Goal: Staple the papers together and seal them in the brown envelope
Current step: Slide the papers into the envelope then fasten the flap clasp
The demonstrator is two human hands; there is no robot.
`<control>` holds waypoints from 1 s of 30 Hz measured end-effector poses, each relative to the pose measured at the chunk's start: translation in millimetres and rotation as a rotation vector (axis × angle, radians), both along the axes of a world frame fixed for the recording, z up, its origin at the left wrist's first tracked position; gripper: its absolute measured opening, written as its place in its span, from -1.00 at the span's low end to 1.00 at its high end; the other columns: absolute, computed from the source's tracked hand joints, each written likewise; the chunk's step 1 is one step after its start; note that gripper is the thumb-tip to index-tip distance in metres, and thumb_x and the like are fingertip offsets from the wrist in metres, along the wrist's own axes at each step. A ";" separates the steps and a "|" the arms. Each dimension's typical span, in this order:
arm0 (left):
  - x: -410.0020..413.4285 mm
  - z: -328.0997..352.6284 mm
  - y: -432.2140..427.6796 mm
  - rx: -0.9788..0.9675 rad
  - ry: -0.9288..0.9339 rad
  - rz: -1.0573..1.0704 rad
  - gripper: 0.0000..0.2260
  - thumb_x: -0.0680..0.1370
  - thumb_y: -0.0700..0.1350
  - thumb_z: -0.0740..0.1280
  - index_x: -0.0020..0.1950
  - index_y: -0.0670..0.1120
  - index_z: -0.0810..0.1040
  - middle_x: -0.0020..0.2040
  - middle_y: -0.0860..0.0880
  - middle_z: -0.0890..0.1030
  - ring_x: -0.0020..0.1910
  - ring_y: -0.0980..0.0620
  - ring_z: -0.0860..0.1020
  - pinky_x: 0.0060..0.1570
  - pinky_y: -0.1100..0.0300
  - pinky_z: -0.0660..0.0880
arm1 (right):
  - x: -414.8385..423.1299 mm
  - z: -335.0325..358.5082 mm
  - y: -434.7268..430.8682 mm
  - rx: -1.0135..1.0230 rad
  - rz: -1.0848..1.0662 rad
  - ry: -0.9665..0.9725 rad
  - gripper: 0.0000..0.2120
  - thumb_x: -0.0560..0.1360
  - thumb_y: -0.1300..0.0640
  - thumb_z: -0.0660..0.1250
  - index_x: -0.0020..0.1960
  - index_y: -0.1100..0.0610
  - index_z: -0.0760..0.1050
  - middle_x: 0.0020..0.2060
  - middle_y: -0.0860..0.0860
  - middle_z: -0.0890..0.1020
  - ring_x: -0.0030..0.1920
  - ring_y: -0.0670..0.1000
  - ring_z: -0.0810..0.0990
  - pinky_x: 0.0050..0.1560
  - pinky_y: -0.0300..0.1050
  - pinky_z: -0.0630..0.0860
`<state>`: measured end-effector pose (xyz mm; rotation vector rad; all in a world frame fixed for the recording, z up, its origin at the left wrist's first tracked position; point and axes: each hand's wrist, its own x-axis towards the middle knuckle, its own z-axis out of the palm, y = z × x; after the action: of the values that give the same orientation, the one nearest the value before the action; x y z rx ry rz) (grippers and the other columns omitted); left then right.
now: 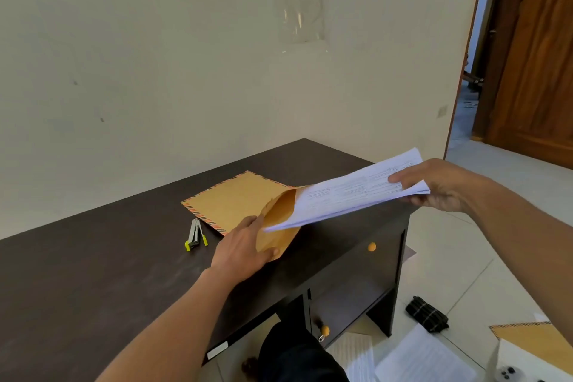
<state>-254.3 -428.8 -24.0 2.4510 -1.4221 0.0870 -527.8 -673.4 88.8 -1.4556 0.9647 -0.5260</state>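
**A:** What are the hands doing?

**B:** The left hand (245, 245) grips the flap of the brown envelope (229, 200) between fingers and thumb, holding the mouth wide. The right hand (440, 186) pinches the right end of the papers (350, 198), thumb on top and fingers beneath.

**A:** Is anything in the envelope?

**B:** The left end of the papers sits at the open mouth, over the flap. I cannot tell how far it goes in. The rest slopes up to the right. The envelope lies on the dark surface (93, 273) toward its right edge, and a stapler (195, 234) lies just left of it.
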 end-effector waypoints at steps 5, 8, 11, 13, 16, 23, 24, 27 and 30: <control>-4.7 -0.1 -3.9 -0.037 0.012 -0.015 -0.18 0.39 0.32 0.37 0.55 0.05 0.18 0.44 0.02 0.37 0.28 -0.04 0.48 0.17 0.04 0.53 | 22.8 -12.5 19.4 -0.083 -0.012 0.004 -0.75 0.50 0.43 0.31 0.15 0.31 0.59 0.05 0.12 0.64 -0.05 0.05 0.62 -0.15 -0.02 0.64; -7.6 0.3 -9.0 -0.063 0.007 -0.038 -0.19 0.34 0.38 0.34 0.50 0.10 0.22 0.38 0.04 0.42 0.21 -0.02 0.51 0.11 0.04 0.55 | 39.3 -23.6 36.5 -0.208 -0.008 0.029 -0.71 0.50 0.43 0.31 0.15 0.23 0.63 0.08 0.08 0.55 -0.10 -0.05 0.54 -0.33 -0.23 0.53; -11.4 1.6 -11.3 -0.105 0.013 -0.063 -0.26 0.35 0.35 0.37 0.46 0.13 0.29 0.34 0.06 0.46 0.18 -0.01 0.52 0.06 0.07 0.53 | 58.4 -42.4 46.1 -0.259 -0.021 0.001 -0.70 0.52 0.39 0.32 0.21 0.19 0.61 0.18 0.08 0.55 0.03 0.04 0.58 -0.24 -0.23 0.52; -13.0 2.8 -12.1 -0.110 0.019 -0.072 -0.27 0.35 0.35 0.37 0.46 0.14 0.29 0.33 0.07 0.46 0.19 0.00 0.52 0.08 0.07 0.53 | 72.3 -55.9 53.7 -0.271 -0.018 0.002 -0.66 0.54 0.36 0.29 0.28 0.18 0.56 0.24 0.09 0.54 0.12 0.10 0.56 -0.25 -0.22 0.52; -13.3 2.8 -11.9 -0.100 0.048 -0.097 -0.24 0.32 0.36 0.38 0.46 0.15 0.29 0.33 0.08 0.46 0.20 0.00 0.52 0.11 0.04 0.54 | 95.2 -70.3 68.4 -0.261 0.023 0.021 -0.60 0.56 0.32 0.22 0.38 0.14 0.46 0.30 0.10 0.49 0.17 0.09 0.52 -0.20 -0.22 0.52; 4.6 -4.4 1.9 -0.104 0.066 -0.110 -0.24 0.38 0.25 0.43 0.52 0.09 0.28 0.41 0.05 0.44 0.31 -0.03 0.48 0.23 0.02 0.48 | 116.4 -66.1 88.0 -0.148 0.361 0.252 -0.65 0.60 0.24 0.20 0.35 0.10 0.23 0.08 0.10 0.51 -0.04 0.06 0.58 -0.17 -0.09 0.61; 6.9 -3.3 3.3 -0.104 0.070 -0.114 -0.22 0.37 0.26 0.44 0.53 0.08 0.27 0.42 0.04 0.43 0.32 -0.03 0.47 0.24 0.03 0.47 | 115.0 -62.2 85.8 -0.139 0.365 0.265 -0.69 0.59 0.27 0.20 0.30 0.14 0.26 0.01 0.12 0.54 -0.15 0.04 0.59 -0.28 -0.11 0.58; 7.3 1.7 4.2 -0.115 0.067 -0.131 -0.14 0.30 0.39 0.41 0.51 0.10 0.29 0.39 0.06 0.46 0.27 0.00 0.50 0.19 0.06 0.49 | 118.8 -58.4 74.7 -0.125 0.213 0.182 -0.80 0.56 0.39 0.22 0.15 0.22 0.43 -0.16 0.21 0.59 -0.35 0.05 0.61 -0.33 -0.10 0.59; 1.1 2.5 0.6 -0.131 0.064 -0.152 -0.13 0.27 0.43 0.42 0.49 0.11 0.32 0.34 0.09 0.50 0.21 0.05 0.53 0.12 0.12 0.51 | 133.6 -64.4 79.0 -0.129 0.090 0.115 -0.89 0.54 0.40 0.30 -0.02 0.23 0.53 -0.10 0.22 0.62 -0.32 0.09 0.70 -0.19 -0.03 0.70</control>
<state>-253.2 -428.3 -21.5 2.2139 -1.5194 0.0656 -394.3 -594.4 24.3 -1.6520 0.9652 -0.4491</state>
